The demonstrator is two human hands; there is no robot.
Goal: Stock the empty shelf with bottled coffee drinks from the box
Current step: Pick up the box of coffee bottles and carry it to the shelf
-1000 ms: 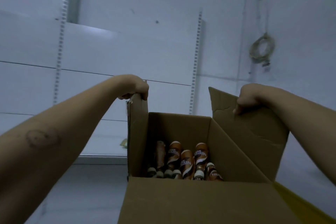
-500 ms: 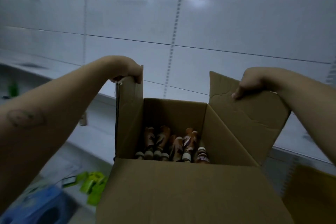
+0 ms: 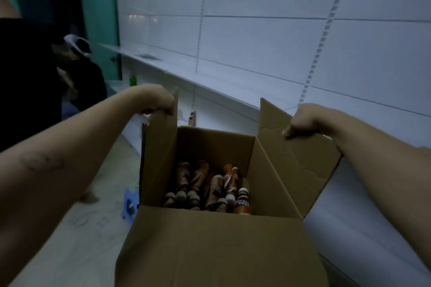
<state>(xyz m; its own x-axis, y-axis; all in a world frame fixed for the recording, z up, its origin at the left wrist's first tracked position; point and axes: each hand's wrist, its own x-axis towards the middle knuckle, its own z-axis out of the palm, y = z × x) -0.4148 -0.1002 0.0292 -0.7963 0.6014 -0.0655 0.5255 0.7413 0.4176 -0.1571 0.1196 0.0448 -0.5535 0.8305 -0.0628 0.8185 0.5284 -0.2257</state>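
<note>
Dim room: white slotted wall panels [image 3: 268,37] right and far, teal wall [image 3: 102,7] far left, pale scuffed floor [image 3: 93,205], blue stool [image 3: 129,205] on it.

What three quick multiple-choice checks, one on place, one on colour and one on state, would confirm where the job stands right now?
1. Where are the coffee bottles?
A. Lined up on the shelf
B. Down in the bottom of the box
C. In the hands

2. What colour is the box?
A. White
B. Green
C. Brown

3. What are the hands doing?
A. Each grips a side flap of the box
B. Both hang free
C. One lifts a bottle

Answers:
1 B: the bottles lie and stand together low inside the box, while the white shelf beside it shows none of them.
2 C: it is plain brown cardboard.
3 A: the left hand is closed on the left flap and the right hand on the right flap.
</note>
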